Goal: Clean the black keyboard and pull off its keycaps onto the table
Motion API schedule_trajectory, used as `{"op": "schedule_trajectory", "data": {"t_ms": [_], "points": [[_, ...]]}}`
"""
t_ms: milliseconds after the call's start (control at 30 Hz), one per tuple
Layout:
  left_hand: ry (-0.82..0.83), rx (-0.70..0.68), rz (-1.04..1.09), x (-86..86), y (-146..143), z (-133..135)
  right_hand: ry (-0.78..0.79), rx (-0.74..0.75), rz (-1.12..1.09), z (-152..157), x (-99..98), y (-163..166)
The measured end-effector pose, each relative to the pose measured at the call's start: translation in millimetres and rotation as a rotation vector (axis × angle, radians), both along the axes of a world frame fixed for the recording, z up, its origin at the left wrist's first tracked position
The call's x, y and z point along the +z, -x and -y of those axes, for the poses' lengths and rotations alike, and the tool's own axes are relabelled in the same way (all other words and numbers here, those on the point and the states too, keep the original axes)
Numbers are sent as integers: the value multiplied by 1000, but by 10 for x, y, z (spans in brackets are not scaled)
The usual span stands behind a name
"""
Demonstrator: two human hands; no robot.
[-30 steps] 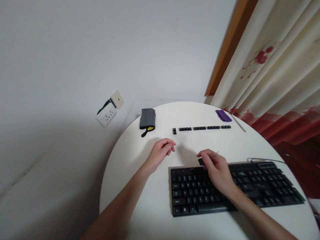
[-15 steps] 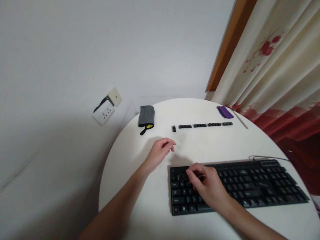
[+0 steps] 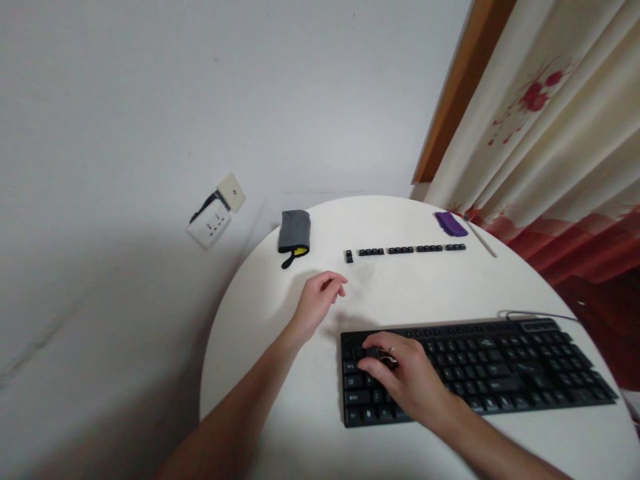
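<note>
A black keyboard (image 3: pixel 500 380) lies at the front right of the white round table. Over its upper left corner, my right hand (image 3: pixel 403 370) is closed with finger and thumb curved towards each other. Thin bright wire shows in that grip, apparently from a wire keycap puller (image 3: pixel 391 358); a dark key-like piece sits between the fingertips, too small to tell apart. My left hand (image 3: pixel 320 300) hovers left of the keyboard, fingers loosely bent and nothing seen in it. Beyond it, black keycaps (image 3: pixel 371 252) stand in small groups along a row, with a short stack (image 3: pixel 349 256) at the left end.
A grey pouch (image 3: pixel 295 230) with yellow lining and a black loop lies at the back left. A purple cloth (image 3: pixel 451 224) and a thin stick-like tool (image 3: pixel 483 240) are at the back right. The keyboard cable (image 3: pixel 540 313) trails off the right edge.
My right hand has shifted slightly left, its finger and thumb now spread around a dark piece over the keyboard's corner. The left hand has moved slightly left and up.
</note>
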State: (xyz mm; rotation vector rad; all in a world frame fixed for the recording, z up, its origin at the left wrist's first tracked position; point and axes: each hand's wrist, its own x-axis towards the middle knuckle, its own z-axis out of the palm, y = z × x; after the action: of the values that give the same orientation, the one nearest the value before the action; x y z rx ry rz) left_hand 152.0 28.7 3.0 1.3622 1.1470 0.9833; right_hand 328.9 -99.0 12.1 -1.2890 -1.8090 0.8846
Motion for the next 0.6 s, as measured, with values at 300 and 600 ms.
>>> {"op": "schedule_trajectory", "data": {"t_ms": [300,600], "points": [[3,2,-2,6,-16,6,-45,99,51,-78,-7,-35],[-7,20,-11,12,-15,5,-16,27,3,-29,-23,60]]}}
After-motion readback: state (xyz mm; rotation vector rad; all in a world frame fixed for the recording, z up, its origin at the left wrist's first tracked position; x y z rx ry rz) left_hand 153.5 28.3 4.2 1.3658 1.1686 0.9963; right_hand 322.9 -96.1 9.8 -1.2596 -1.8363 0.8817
